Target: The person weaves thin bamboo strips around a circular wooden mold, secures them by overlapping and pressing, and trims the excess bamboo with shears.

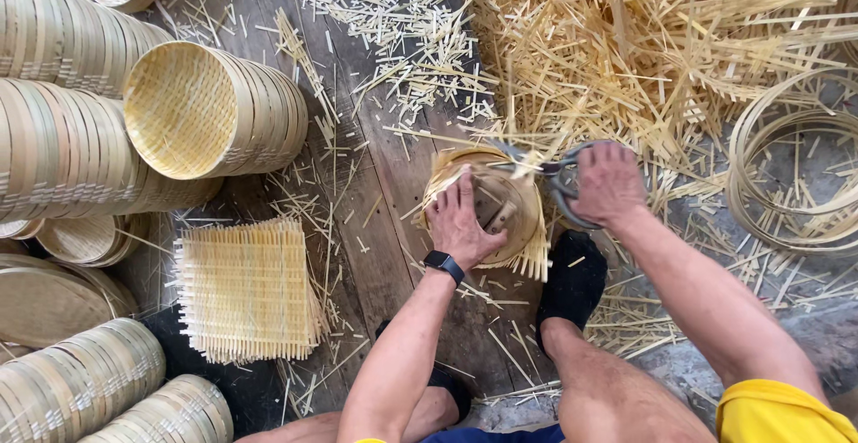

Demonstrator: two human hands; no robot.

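I see the left hand point(460, 219) pressed flat on a round bamboo basket point(500, 206) sitting on the wooden floor point(384, 228) by my feet, the right hand point(608, 182) gripping scissors point(550, 170) whose blades meet the woven strips at its rim; a square woven mat point(243, 289) lies left.
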